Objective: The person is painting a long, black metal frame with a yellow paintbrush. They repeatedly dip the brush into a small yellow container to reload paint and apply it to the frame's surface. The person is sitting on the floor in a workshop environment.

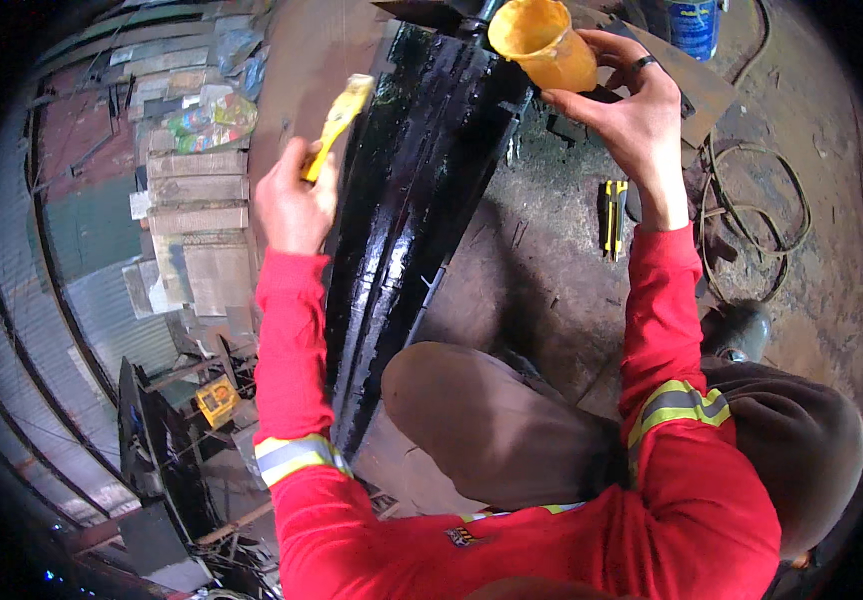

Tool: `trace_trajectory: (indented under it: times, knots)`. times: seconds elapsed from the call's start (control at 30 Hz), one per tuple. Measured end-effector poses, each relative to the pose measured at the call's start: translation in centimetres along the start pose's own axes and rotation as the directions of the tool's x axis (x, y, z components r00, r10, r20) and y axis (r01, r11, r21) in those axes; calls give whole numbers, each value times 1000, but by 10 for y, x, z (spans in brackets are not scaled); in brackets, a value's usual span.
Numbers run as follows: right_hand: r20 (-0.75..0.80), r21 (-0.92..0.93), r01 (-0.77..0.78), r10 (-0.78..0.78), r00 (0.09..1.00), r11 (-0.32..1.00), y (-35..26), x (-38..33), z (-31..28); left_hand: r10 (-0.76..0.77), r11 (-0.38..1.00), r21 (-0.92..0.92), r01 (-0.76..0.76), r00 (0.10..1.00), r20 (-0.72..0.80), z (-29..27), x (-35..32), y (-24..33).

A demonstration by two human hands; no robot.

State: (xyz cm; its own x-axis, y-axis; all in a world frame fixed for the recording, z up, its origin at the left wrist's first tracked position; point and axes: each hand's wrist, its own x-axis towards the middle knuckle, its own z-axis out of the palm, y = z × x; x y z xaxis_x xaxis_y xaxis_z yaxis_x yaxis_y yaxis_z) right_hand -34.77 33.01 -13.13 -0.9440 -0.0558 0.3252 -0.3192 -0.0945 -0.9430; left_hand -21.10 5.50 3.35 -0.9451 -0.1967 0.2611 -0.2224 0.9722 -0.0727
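My left hand (295,197) is closed round the handle of a yellow paintbrush (338,124), its pale bristles pointing up and away from me. At the far side, my right hand (632,105) grips a cup smeared with yellow-orange paint (549,52), tilted so that its mouth partly shows. Between my hands lies a long, glossy black metal beam (407,170), running from the far edge down towards my knee. The brush is held above the beam's left edge; whether it touches cannot be told. The cup is over the beam's far right end.
On the floor right of the beam lies a yellow and black tool (613,218). A coiled hose (797,200) is farther right, and a blue bucket (693,28) stands at the back. Cardboard pieces (200,190) lie to the left, with metal scrap (177,450) nearer me.
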Motion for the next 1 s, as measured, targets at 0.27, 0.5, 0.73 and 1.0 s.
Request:
trace_trajectory:
  times: [0.27, 0.5, 0.73, 1.0]
  knots:
    - [8, -11, -70, 70, 997, 997, 1, -2, -5, -121, 967, -228, 112, 992, -23, 8, -23, -11]
    - [10, 67, -41, 40, 999, 997, -3, -7, 3, 106, 986, 126, -107, 994, 10, 17, -24, 6]
    - [-12, 44, 2, -2, 1000, 999, -4, -2, -2, 26, 991, -131, -37, 996, -85, 19, 48, 27]
    - [-18, -19, 39, -39, 999, 999, -1, -3, -11, -10, 999, 32, 5, 990, 141, 8, 32, 9]
